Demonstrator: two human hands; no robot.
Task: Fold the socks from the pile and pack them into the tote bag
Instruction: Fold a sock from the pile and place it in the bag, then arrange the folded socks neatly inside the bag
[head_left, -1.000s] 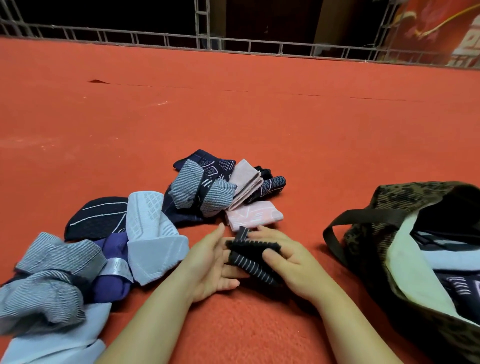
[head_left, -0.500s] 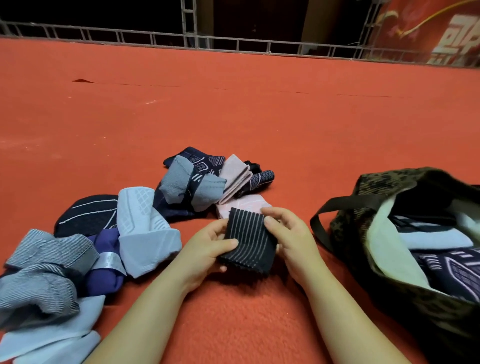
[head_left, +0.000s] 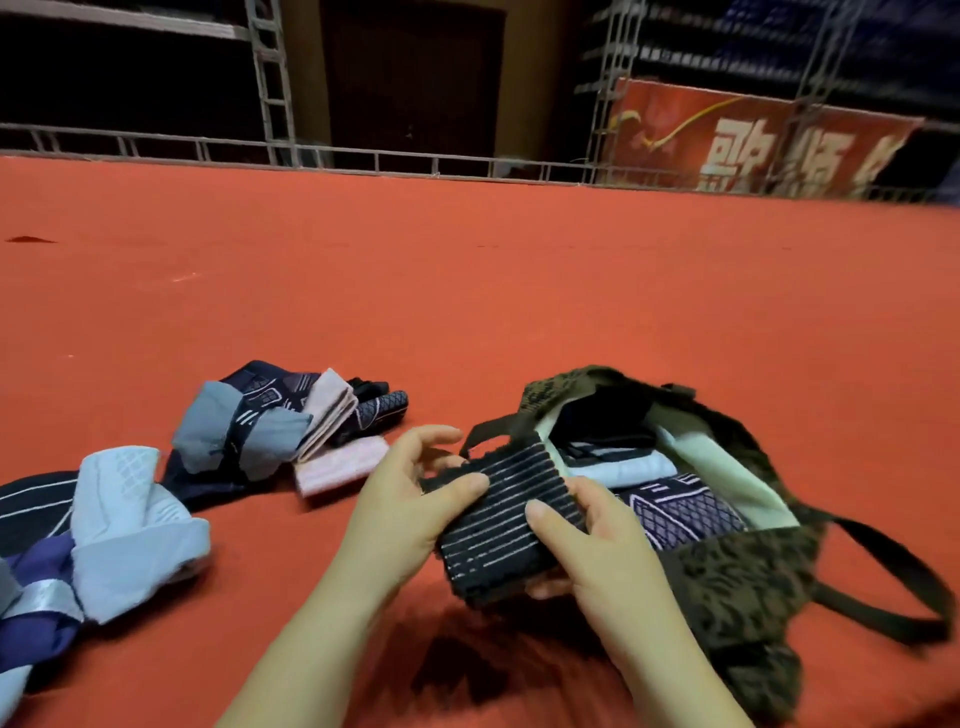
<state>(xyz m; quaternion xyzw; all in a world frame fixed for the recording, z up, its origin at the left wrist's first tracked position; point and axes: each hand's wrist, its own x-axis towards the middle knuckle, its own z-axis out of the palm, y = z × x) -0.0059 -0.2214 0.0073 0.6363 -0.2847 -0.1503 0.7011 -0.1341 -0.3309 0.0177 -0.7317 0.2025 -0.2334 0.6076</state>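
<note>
Both hands, left hand (head_left: 410, 512) and right hand (head_left: 597, 545), pinch the folded striped sock (head_left: 501, 519) just left of the tote bag (head_left: 737, 582); keep the fold pressed flat and slide it onto the packed socks (head_left: 670, 504) beyond the right hand.

The single head view looks forward and down from close above the red carpet (head_left: 467, 291); the metal railing (head_left: 363, 158) crosses its far top edge.
</note>
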